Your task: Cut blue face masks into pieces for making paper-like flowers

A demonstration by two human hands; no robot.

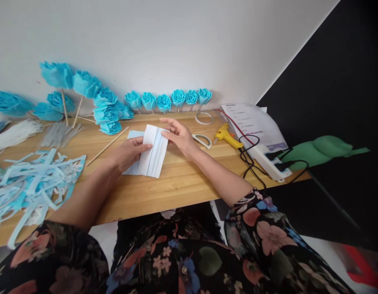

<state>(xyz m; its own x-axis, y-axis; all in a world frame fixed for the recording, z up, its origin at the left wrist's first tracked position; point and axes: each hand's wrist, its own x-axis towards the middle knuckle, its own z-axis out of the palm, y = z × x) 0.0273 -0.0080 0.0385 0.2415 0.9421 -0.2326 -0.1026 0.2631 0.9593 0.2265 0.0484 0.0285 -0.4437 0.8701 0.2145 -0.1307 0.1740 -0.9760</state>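
A pleated white and pale blue face mask (154, 152) is held up just above the wooden table. My left hand (129, 152) pinches its left edge, thumb on the front. My right hand (179, 136) grips its upper right corner between thumb and fingers. Beneath the mask and my left hand lies a light blue sheet (134, 167), partly covered. Right of my right hand are the white handles of scissors (202, 141); their blades are hidden. A thin wooden stick (107, 146) lies to the left of my left hand.
Blue fabric roses (164, 103) line the wall, several on sticks. Cut blue and white strips (35, 183) are heaped at left. At right are a yellow glue gun (228, 135), printed papers (253, 122), a power strip (270, 163) and black cables. A tape roll (204, 118) lies behind.
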